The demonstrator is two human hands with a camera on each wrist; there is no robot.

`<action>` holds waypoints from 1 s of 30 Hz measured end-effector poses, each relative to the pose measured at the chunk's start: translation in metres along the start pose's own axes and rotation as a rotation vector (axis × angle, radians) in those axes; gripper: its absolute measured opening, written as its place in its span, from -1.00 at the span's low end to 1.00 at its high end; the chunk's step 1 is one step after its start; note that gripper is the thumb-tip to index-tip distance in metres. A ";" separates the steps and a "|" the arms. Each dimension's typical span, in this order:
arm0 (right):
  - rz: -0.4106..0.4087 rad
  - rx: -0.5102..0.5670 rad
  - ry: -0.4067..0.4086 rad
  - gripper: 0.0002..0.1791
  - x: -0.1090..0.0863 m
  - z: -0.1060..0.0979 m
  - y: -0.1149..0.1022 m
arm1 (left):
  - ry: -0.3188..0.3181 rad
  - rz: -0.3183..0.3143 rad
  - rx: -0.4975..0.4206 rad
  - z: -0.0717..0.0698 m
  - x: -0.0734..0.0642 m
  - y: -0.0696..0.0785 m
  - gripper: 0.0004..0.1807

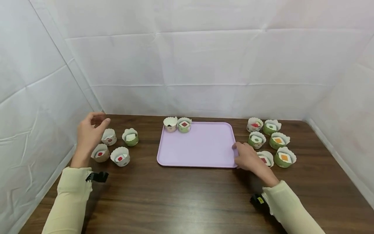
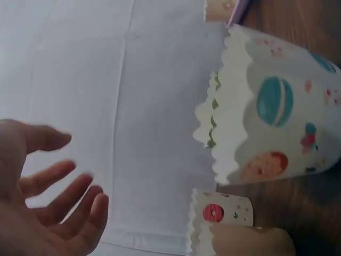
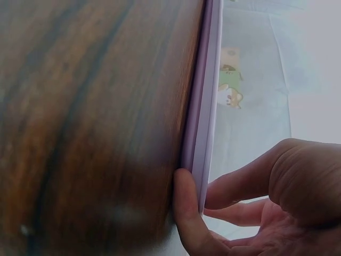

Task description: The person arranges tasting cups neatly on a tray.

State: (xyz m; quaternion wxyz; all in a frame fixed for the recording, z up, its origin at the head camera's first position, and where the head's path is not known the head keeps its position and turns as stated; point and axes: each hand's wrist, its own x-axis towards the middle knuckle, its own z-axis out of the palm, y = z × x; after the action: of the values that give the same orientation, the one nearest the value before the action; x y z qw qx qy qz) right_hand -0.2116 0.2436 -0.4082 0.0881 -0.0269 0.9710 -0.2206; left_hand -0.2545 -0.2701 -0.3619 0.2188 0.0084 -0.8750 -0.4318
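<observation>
At the right end of the lilac tray [image 1: 195,146], my right hand [image 1: 246,156] pinches the rim near the front corner. The right wrist view shows fingertips on both sides of the tray's raised edge [image 3: 205,106]. My left hand [image 1: 91,131] is raised above the left group of paper baking cups, its fingers loosely bent and holding nothing. Nearest to it are a white patterned cup [image 1: 109,137] and a tan cup [image 1: 100,154]. A white cup with a red-centred piece [image 1: 120,157] and a green cup [image 1: 130,137] stand beside them.
On the tray's back left corner stand a white cup [image 1: 170,124] and a green cup [image 1: 184,125], side by side. Several more filled cups, including a green one with an orange-topped piece [image 1: 284,157], stand right of the tray. White cloth [image 1: 204,65] hangs behind the brown table [image 1: 175,201].
</observation>
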 end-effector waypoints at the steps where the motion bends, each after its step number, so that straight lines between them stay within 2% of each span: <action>1: -0.002 0.010 -0.001 -0.47 0.000 -0.001 0.000 | 0.009 -0.005 0.009 -0.001 0.001 -0.002 -0.53; 3: -0.006 0.023 0.000 -0.48 -0.001 -0.001 0.001 | 0.004 -0.008 0.029 -0.003 0.004 -0.006 -0.50; 5: -0.007 0.029 -0.001 -0.48 -0.002 -0.001 0.002 | -0.034 0.005 0.065 -0.005 0.007 -0.011 -0.46; 8: -0.002 0.028 -0.001 -0.49 -0.003 0.000 0.002 | -0.139 0.003 0.145 -0.009 0.009 -0.020 -0.32; 11: 0.011 0.029 -0.011 -0.48 -0.003 0.003 0.002 | -0.268 -0.024 0.212 -0.013 0.010 -0.030 -0.16; 15: 0.007 0.017 -0.012 -0.47 -0.001 0.005 0.002 | -0.424 -0.069 0.258 -0.018 0.012 -0.038 0.01; 18: -0.005 0.001 -0.003 -0.48 -0.001 0.004 0.002 | -0.503 -0.094 0.286 -0.019 0.013 -0.042 0.09; 20: -0.013 -0.008 0.003 -0.48 -0.001 0.004 0.003 | -0.534 -0.111 0.298 -0.019 0.012 -0.045 0.10; 24: -0.023 -0.017 0.009 -0.48 -0.001 0.003 0.003 | -0.555 -0.125 0.297 -0.017 0.011 -0.046 0.06; 30: -0.024 -0.015 0.014 -0.48 0.000 0.001 0.001 | -0.531 -0.099 0.298 -0.012 0.013 -0.051 0.01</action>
State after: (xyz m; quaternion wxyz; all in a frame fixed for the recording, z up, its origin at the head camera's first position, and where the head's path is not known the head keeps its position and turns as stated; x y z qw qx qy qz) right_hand -0.2113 0.2444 -0.4094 0.0783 -0.0374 0.9729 -0.2145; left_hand -0.2707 -0.3140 -0.3896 -0.0424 -0.0300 -0.9538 -0.2959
